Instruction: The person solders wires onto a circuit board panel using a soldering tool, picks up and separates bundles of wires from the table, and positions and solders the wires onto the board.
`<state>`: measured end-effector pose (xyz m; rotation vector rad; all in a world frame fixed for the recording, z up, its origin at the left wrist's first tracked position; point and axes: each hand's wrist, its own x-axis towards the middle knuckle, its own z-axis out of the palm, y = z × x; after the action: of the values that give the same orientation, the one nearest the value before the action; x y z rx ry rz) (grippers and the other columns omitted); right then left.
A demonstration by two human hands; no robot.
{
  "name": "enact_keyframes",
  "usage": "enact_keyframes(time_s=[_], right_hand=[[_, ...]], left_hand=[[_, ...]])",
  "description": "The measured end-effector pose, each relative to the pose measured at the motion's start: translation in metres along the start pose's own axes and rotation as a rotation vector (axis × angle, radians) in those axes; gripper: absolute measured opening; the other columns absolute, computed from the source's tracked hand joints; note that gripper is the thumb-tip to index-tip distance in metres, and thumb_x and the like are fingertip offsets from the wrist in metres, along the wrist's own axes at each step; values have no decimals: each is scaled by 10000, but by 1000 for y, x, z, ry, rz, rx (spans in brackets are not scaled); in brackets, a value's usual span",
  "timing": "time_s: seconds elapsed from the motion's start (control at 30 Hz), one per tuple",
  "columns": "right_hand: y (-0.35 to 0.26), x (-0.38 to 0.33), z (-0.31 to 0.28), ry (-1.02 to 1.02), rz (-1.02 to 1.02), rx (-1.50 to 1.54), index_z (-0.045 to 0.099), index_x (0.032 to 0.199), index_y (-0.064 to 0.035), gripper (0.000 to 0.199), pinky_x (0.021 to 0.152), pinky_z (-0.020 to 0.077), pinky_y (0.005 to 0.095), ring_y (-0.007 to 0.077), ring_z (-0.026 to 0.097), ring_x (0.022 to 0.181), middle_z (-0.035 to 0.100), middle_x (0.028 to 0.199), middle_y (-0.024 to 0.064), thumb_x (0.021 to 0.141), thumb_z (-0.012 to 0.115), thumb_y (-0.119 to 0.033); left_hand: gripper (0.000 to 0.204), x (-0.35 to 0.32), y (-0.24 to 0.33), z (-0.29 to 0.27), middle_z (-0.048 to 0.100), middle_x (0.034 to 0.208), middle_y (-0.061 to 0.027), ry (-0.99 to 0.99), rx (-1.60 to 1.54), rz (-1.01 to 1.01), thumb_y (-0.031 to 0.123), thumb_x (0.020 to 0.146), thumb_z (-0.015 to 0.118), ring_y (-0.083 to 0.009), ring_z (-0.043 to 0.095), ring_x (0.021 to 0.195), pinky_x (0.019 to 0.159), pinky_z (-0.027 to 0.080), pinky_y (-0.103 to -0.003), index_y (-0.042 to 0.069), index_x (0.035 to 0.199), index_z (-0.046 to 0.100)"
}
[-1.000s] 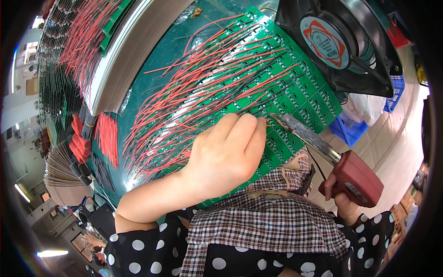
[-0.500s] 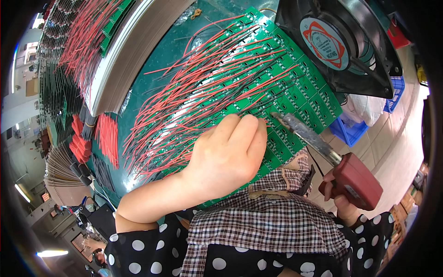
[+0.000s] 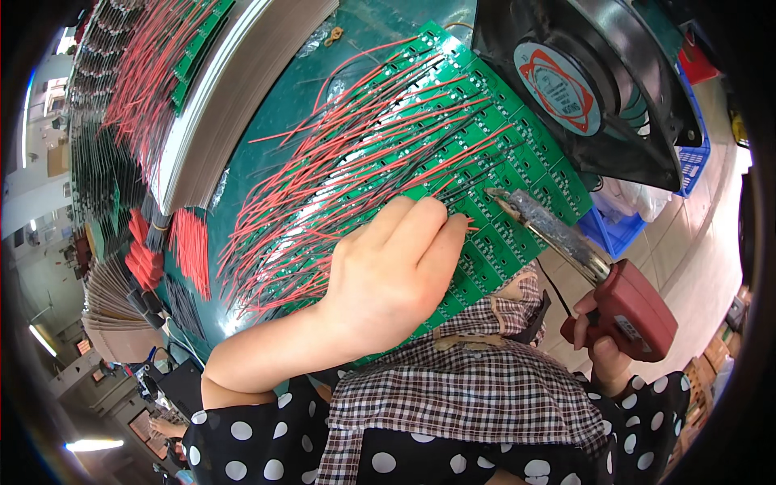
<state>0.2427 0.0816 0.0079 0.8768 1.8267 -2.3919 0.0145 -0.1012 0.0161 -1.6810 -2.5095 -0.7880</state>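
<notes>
Curls the left hand (image 3: 388,263), back uppermost, over the lower part of a green circuit-board panel (image 3: 543,174), with fingers bent into a closed pinch; cannot tell what is in it, with the fingertips hidden, but shows a short red wire end just beyond them. Grips a dark-red soldering gun (image 3: 637,311) in the right hand (image 3: 606,356), with fingers wrapped round the handle, and points the metal barrel up and leftward, with the tip over the panel near the left fingertips; cannot tell whether touching it. Has the panel lying aslant on the bench (image 3: 372,24), with red and black wires (image 3: 339,145) fanned across it toward the left. Wears a checked apron (image 3: 453,396) and black polka-dot sleeves (image 3: 250,432). Has a black fan (image 3: 578,89) just beside the panel's far right edge, and lower down a blue crate (image 3: 614,233). Left of the wires, has a pale layered stack (image 3: 242,89), a bunch of red strands (image 3: 191,252) and black strands (image 3: 184,305).
</notes>
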Motion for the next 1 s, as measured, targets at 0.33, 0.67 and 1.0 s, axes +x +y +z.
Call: enact_keyframes(time_s=[0.33, 0.67, 1.0], right_hand=[[-1, -4, -6, -28, 65, 169, 460, 1208, 42, 665, 669, 482, 264, 176, 614, 781, 611, 1011, 140, 715, 784, -266], [22, -12, -18, 8, -113, -515, 592, 1004, 22, 392, 672, 506, 315, 259, 637, 698, 641, 848, 101, 661, 702, -132], [4, -8, -4, -21, -2, -3, 357, 1266, 28, 772, 463, 404, 221, 123, 504, 535, 550, 1026, 137, 781, 694, -469]], left_hand=[[360, 4, 1, 2, 509, 710, -56, -6, 54, 54, -25, 553, 625, -185, 503, 570, 477, 417, -287, -31, 912, 653], [317, 4, 0, 2, 459, 732, -56, -28, 78, 96, 11, 594, 613, -171, 494, 601, 470, 425, -267, -47, 905, 626], [261, 2, -3, 1, 453, 748, -46, -37, 126, 130, 56, 639, 605, -152, 503, 644, 457, 440, -240, -41, 882, 604]])
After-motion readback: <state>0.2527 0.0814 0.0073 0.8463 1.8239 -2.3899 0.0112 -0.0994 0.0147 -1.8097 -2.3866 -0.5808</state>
